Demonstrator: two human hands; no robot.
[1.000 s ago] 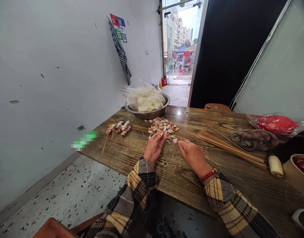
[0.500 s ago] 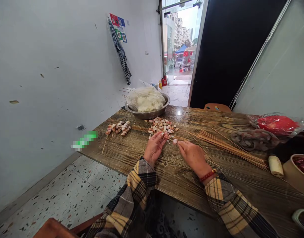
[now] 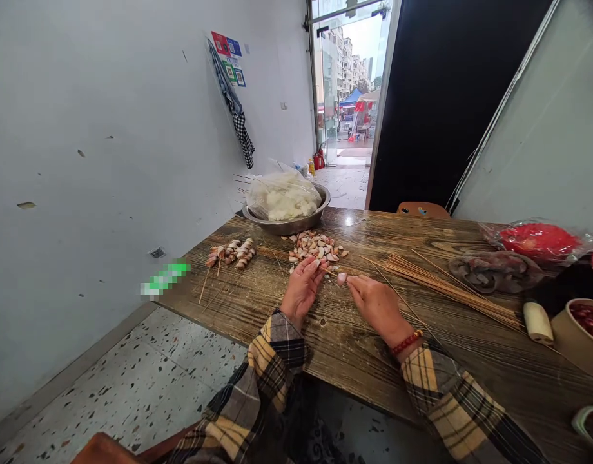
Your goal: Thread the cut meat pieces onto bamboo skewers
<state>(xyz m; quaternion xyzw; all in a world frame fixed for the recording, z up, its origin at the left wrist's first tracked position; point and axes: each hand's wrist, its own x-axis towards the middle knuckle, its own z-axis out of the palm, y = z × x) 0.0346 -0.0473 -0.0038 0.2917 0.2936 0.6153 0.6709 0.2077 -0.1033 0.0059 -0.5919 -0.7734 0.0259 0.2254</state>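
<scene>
"Watching from my end through the head camera, I saw the left hand (image 3: 300,293) and the right hand (image 3: 376,303) at work on one thin stick (image 3: 329,270). How far along did you make it?"

"Partway, I judged. The threaded sticks (image 3: 233,251) at the left of the worktop (image 3: 258,306) looked finished — they overlapped, so I couldn't count them. The stick in hand carried one pinkish clove (image 3: 341,278), just ahead of the right fingertips."

"How did the hands stand?"

"Apart, with the stick bridging them. The right was closed around the stick; the left had its fingertips pinched on what I took for a pale clove (image 3: 318,262) at the other end. Both were on the near side of the loose cloves (image 3: 318,246)."

"And what was left?"

"That whole heap, by my reading, and a bundle of bare sticks (image 3: 436,287) to the right."

"Anything in the way?"

"A metal basin (image 3: 287,227), holding a bagged pale mass (image 3: 291,205), crowded the heap from behind. One stray stick (image 3: 393,285) lay just beside the right hand — the likeliest thing to catch, I thought. The red bundle (image 3: 538,238) and the bowl (image 3: 567,335) sat well apart."
</scene>
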